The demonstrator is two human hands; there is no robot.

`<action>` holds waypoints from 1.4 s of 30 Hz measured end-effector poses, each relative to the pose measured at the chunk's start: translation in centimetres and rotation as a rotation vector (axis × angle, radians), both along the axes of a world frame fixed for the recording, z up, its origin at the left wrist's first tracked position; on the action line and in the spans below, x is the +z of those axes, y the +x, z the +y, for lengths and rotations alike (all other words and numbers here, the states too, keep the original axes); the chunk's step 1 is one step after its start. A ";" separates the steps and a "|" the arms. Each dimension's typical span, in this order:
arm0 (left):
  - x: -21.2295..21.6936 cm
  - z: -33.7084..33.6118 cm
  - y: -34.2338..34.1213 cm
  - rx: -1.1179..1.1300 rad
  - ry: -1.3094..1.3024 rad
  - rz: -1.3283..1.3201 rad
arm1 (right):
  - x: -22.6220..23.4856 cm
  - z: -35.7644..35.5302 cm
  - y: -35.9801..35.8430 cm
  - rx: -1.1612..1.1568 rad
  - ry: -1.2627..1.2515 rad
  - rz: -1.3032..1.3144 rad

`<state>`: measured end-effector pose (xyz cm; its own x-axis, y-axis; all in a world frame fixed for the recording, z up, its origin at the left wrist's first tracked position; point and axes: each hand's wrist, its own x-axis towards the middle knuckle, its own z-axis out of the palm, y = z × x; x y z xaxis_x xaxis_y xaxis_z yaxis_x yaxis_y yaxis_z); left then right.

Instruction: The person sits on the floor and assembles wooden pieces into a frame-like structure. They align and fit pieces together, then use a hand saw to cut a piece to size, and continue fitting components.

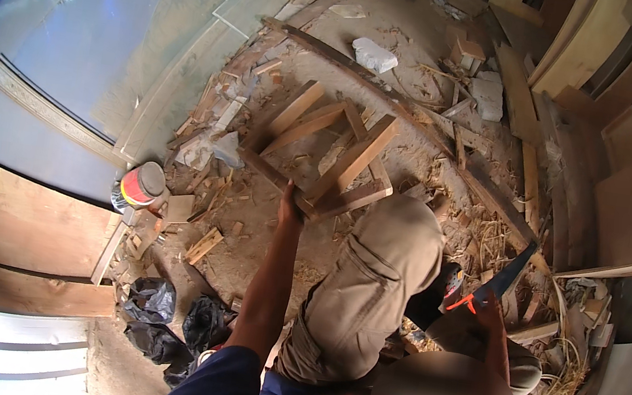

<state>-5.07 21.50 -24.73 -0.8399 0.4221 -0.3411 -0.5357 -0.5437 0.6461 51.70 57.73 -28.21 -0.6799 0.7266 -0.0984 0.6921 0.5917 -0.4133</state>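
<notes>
Gripping: left hand (291,204) clamps the near corner of the wooden frame (330,159) on the floor, which stretches away ahead.
Right hand (488,312): closed around a handsaw (502,278), well right of the frame.

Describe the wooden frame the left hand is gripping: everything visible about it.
The wooden frame is built of pale, unpainted slats: a roughly rectangular outline crossed by several diagonal and parallel pieces. It lies tilted on the sawdust-strewn floor amid offcuts and shavings. The left hand grips its near corner, and the person's bent knee sits right beside its near edge. A long dark plank runs behind it.
</notes>
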 end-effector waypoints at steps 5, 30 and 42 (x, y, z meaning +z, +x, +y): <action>-1.8 -0.9 2.9 0.009 -0.171 -0.194 | 3.9 -1.3 -3.4 0.024 -0.095 -0.069; 27.6 14.1 8.1 -0.627 -0.341 0.750 | 40.3 -0.9 -9.6 -0.052 -0.110 0.507; 17.3 27.7 11.7 -1.100 -0.646 1.012 | 7.4 -3.2 3.5 -1.003 -0.258 0.454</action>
